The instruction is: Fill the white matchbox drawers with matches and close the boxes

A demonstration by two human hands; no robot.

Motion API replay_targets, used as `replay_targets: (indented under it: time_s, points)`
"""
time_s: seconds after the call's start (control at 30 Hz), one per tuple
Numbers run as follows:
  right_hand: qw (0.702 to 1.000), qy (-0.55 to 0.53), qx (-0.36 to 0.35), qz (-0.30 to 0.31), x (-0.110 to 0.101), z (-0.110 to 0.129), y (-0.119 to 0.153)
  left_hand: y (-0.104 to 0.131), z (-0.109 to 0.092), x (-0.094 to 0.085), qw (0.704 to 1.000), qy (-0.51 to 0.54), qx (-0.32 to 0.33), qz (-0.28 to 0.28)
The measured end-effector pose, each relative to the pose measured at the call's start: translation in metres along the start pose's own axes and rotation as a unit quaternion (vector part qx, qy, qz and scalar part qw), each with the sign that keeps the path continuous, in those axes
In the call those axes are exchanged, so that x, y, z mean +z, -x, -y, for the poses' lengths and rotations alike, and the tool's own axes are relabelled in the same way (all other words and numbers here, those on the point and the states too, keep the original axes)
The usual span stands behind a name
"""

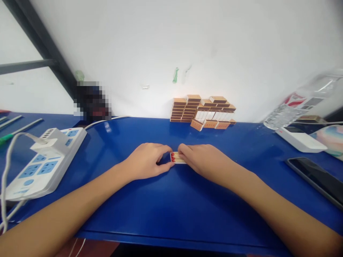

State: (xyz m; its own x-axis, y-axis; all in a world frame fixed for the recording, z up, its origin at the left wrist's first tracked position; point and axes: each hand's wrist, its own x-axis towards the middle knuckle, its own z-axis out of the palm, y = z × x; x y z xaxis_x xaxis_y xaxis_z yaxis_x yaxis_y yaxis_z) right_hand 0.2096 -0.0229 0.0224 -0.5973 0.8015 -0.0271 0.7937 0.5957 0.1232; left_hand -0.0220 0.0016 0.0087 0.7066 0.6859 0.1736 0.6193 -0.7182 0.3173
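Near the middle of the blue table lies an open matchbox tray (181, 163) filled with red-tipped matches (175, 157), their heads toward the left. My left hand (147, 160) holds the tray's left end, thumb on the near corner and forefinger on the far one. Bent over the right part of the tray, my right hand (200, 159) has its fingers closed on the matches. Its fingertips and the tray's right end are partly hidden. Against the wall behind stands a stack of matchboxes (184, 110), some with white sides showing.
A white power strip (59, 167) with a plugged-in charger (50, 142) and cable lies at the left. To the right are a tilted clear plastic bottle (297, 101), a white device (301, 139) and a dark phone (316, 178). A white wall (139, 53) rises behind the table (166, 210).
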Motion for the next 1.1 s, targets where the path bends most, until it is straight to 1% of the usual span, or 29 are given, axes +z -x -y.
replay_targets:
  time_s: [0.17,0.3,0.43,0.6,0.7,0.73,0.8,0.87,0.93,0.97,1.0,1.03,1.07,1.1]
  points:
    - [0.998,-0.053,-0.018,-0.041,0.002,-0.007,0.004,0.000,-0.001,-0.001,1.000,0.003,-0.002,-0.002]
    - [0.992,-0.096,-0.036,-0.072,0.001,-0.005,0.006,-0.001,-0.004,-0.002,1.000,0.004,-0.014,0.001]
    - [0.990,-0.115,-0.052,-0.062,0.001,-0.001,0.005,-0.001,-0.004,-0.002,1.000,-0.001,-0.005,0.001]
    - [0.990,-0.121,-0.028,-0.073,0.001,-0.003,0.004,0.000,-0.002,-0.002,1.000,-0.007,0.004,-0.004]
    - [0.989,-0.127,-0.039,-0.065,0.003,-0.003,0.004,0.000,-0.001,-0.002,1.000,-0.009,0.002,-0.004]
    - [0.988,-0.134,-0.042,-0.071,0.003,-0.004,0.004,0.000,-0.001,-0.001,1.000,-0.011,0.001,-0.003]
    - [0.980,-0.163,-0.040,-0.105,0.004,-0.009,0.004,0.000,-0.001,-0.001,1.000,-0.013,0.000,-0.004]
    - [0.968,-0.198,-0.024,-0.151,0.004,-0.023,0.004,0.000,-0.002,-0.001,1.000,-0.009,0.001,-0.006]
    - [0.958,-0.212,0.026,-0.193,0.003,-0.049,0.006,0.001,-0.002,-0.001,1.000,-0.004,0.000,-0.005]
    - [0.952,-0.205,0.069,-0.216,0.002,-0.066,0.008,0.001,-0.002,-0.001,1.000,-0.001,-0.001,-0.006]
    - [0.943,-0.196,0.131,-0.236,0.002,-0.084,0.011,0.001,-0.002,-0.002,1.000,0.002,-0.001,-0.008]
    - [0.925,-0.196,0.200,-0.258,0.001,-0.104,0.015,0.001,-0.002,-0.002,1.000,0.004,-0.001,-0.013]
    - [0.891,-0.209,0.280,-0.290,0.002,-0.123,0.019,0.002,-0.002,-0.002,1.000,0.007,0.000,-0.021]
    - [0.843,-0.243,0.362,-0.315,0.003,-0.141,0.023,0.002,-0.002,-0.002,1.000,0.009,0.000,-0.029]
